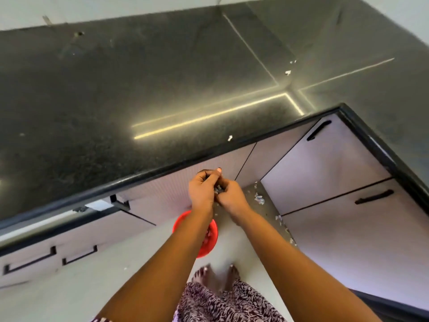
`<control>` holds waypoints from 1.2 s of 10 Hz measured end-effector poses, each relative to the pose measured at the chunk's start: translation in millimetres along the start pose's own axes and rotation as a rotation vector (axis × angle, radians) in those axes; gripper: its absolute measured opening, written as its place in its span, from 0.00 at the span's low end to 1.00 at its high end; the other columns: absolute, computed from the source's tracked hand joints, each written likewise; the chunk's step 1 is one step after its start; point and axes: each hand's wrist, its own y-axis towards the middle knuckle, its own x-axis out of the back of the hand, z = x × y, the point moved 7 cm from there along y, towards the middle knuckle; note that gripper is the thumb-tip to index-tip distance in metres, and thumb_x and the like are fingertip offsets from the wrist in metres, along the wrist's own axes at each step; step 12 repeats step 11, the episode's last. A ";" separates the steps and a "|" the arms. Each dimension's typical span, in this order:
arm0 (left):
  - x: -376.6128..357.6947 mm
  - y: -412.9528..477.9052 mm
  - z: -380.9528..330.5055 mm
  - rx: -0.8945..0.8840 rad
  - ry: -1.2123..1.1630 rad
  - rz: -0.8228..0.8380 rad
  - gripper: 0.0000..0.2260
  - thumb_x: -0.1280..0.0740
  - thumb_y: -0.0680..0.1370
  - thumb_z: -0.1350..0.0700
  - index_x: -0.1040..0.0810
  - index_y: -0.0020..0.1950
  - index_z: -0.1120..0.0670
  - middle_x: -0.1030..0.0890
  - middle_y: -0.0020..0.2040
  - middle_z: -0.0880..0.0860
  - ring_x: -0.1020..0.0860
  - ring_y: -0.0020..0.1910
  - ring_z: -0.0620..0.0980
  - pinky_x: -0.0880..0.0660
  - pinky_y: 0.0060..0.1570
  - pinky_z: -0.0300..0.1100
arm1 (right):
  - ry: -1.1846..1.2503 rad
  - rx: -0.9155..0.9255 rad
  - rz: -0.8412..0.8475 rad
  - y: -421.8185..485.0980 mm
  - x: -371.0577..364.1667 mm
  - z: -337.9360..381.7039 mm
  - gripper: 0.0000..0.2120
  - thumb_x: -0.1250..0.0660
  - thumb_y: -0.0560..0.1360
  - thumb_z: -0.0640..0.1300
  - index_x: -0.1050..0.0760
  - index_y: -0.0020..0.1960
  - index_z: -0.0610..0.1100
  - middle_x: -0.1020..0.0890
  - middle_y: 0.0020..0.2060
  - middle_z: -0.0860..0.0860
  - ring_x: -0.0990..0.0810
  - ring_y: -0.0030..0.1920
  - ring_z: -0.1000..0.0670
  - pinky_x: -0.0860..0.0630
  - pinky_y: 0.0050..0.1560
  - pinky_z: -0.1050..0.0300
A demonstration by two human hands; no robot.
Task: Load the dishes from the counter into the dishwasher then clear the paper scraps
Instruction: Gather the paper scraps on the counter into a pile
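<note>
My left hand [202,187] and my right hand [229,195] meet just below the counter's front edge [162,169], fingers curled around small paper scraps [218,189] held between them. Directly beneath, on the floor, stands a red bin [212,231] with scraps inside, partly hidden by my left forearm. A few white scraps lie on the dark counter: one near the front edge [230,137], others by the corner seam [288,72]. More scraps are scattered on the floor [259,198] by the corner cabinets. No dishes are in view.
The L-shaped black stone counter [116,89] wraps round to the right. Pale cabinet doors with black handles [318,130] sit below it. A door at lower left [97,206] looks ajar. My bare feet [216,275] stand on the light floor.
</note>
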 end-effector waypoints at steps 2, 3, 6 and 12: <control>36.4 8.0 72.4 0.255 -0.139 -0.172 0.08 0.32 0.73 0.66 0.22 0.34 0.58 0.19 0.29 0.50 0.21 0.32 0.47 0.25 0.37 0.38 | -0.006 -0.128 0.085 9.5 -30.0 -61.9 0.10 0.34 0.63 0.33 0.25 0.33 0.47 0.23 0.29 0.50 0.26 0.33 0.53 0.29 0.36 0.59; 46.1 13.7 98.0 0.309 -0.109 -0.170 0.09 0.33 0.73 0.66 0.21 0.34 0.57 0.19 0.28 0.49 0.21 0.31 0.46 0.25 0.36 0.37 | -0.031 -0.179 0.121 21.0 -44.1 -92.0 0.10 0.36 0.65 0.31 0.24 0.39 0.45 0.24 0.31 0.51 0.26 0.32 0.56 0.29 0.35 0.63; 86.9 49.5 218.9 0.447 -0.005 -0.172 0.20 0.42 0.79 0.43 0.20 0.41 0.57 0.19 0.37 0.56 0.22 0.34 0.51 0.26 0.38 0.39 | -0.205 -0.209 0.121 57.6 -70.7 -197.8 0.11 0.30 0.68 0.30 0.24 0.35 0.45 0.24 0.31 0.54 0.26 0.35 0.59 0.35 0.34 0.72; 104.8 49.5 271.0 0.555 0.179 -0.195 0.26 0.49 0.79 0.38 0.20 0.54 0.55 0.20 0.52 0.55 0.25 0.51 0.52 0.33 0.49 0.41 | -0.346 -0.342 0.186 74.8 -96.3 -288.9 0.23 0.36 0.72 0.31 0.29 0.66 0.39 0.25 0.65 0.43 0.28 0.66 0.46 0.34 0.67 0.56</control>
